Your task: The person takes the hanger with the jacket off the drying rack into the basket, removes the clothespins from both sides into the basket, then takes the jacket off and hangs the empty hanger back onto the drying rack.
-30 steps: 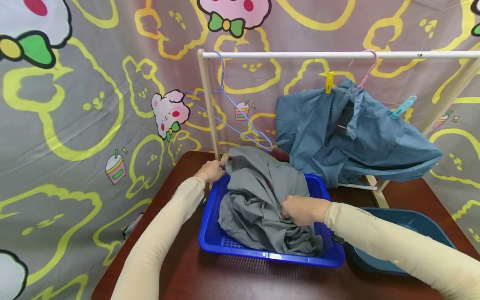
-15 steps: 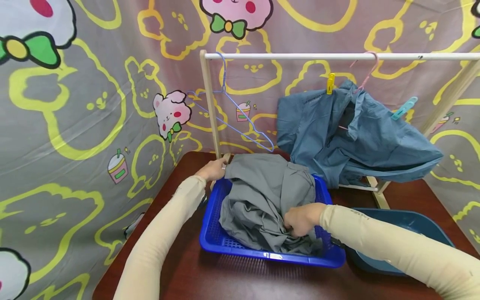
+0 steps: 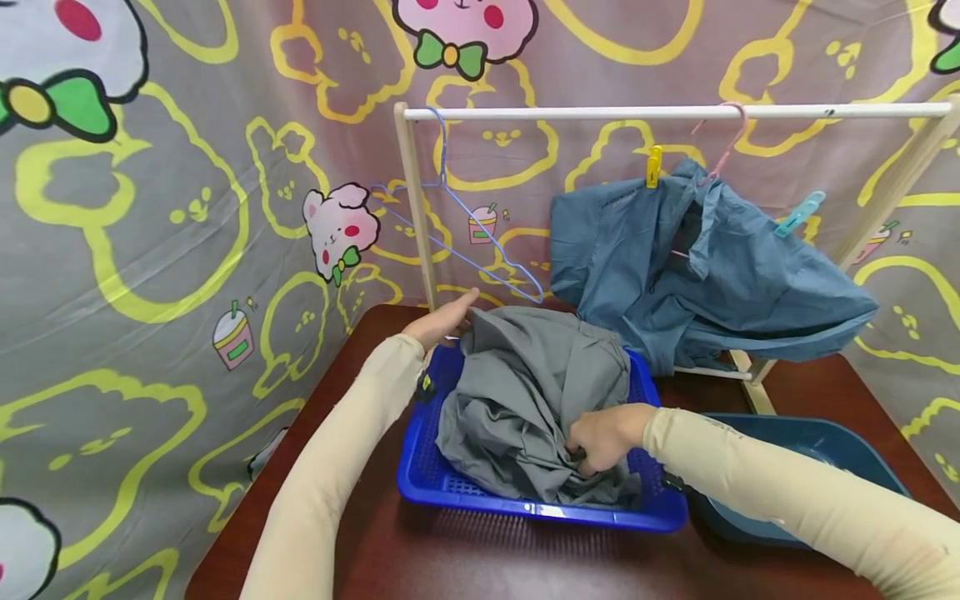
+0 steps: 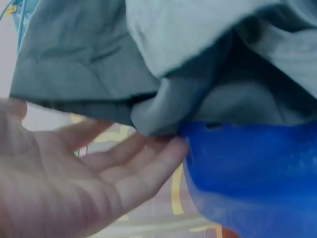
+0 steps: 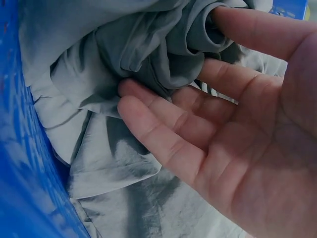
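A crumpled grey garment (image 3: 525, 375) lies heaped in a blue plastic basket (image 3: 517, 507). At the far left corner of the basket is my left hand (image 3: 441, 323), thumb raised and fingers loose. In the left wrist view this hand (image 4: 99, 178) is palm up beneath the garment's hanging edge, fingertips at the cloth and the basket wall. My right hand (image 3: 606, 437) reaches into the near right of the heap. Seen from the right wrist, it (image 5: 233, 124) has a rolled fold of the garment between thumb and forefinger, while the other fingers lie extended against the cloth.
Behind the basket stands a rack with a white bar (image 3: 585, 112). A blue hanger (image 3: 487, 237) hangs from it, and a blue garment (image 3: 705, 275) on a pink hanger, with yellow (image 3: 654, 167) and light blue (image 3: 799, 214) clips. A dark teal tub (image 3: 817, 442) stands right of the basket.
The left hand has let go of the garment's far left edge, its thumb now lifted off. Earlier the far part of the garment dropped flatter into the basket, and the right hand shifted slightly nearer.
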Demonstrator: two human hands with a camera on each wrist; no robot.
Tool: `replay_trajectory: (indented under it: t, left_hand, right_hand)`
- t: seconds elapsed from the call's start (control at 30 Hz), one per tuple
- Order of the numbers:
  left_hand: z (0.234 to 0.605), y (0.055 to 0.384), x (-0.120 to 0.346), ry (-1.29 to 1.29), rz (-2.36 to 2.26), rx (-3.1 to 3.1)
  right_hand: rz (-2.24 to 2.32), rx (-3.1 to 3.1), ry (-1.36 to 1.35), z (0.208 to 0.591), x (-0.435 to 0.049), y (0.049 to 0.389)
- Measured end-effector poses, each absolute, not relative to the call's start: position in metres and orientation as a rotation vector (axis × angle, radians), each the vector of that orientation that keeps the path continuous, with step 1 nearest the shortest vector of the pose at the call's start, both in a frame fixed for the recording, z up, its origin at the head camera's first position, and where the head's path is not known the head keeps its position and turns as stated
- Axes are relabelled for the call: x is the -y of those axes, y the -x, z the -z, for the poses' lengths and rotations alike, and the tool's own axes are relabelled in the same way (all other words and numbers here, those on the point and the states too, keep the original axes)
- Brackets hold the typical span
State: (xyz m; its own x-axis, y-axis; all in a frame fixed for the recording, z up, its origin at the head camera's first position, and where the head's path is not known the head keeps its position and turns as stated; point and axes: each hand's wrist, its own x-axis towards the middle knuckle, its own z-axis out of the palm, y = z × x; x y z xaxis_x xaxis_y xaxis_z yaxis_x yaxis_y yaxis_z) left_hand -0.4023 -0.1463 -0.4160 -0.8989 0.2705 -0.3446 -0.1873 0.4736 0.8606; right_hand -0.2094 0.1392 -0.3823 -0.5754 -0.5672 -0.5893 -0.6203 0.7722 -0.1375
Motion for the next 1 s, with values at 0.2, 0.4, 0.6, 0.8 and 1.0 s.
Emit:
replay_trajectory:
  t: [0.2,0.4,0.6,0.8,1.0]
  left_hand:
    - [0.331,0.301,0.116,-0.202,-1.204,-2.414]
    - [0.351,0.304,0.117,-0.325,-1.113,-2.569]
    - [0.337,0.290,0.120,-0.436,-1.042,-2.621]
    - [0.329,0.280,0.122,-0.558,-0.896,-2.606]
    - [0.342,0.273,0.113,-0.691,-0.570,-2.520]
  right_hand:
    - [-0.118,-2.352,0.892,0.382,-0.139,0.211]
    - [0.082,-2.362,0.935,0.364,-0.148,0.222]
    - [0.391,-2.605,0.975,0.350,-0.170,0.248]
    - [0.500,-2.910,0.660,0.350,-0.183,0.277]
    - [0.486,-2.776,0.556,0.354,-0.182,0.294]
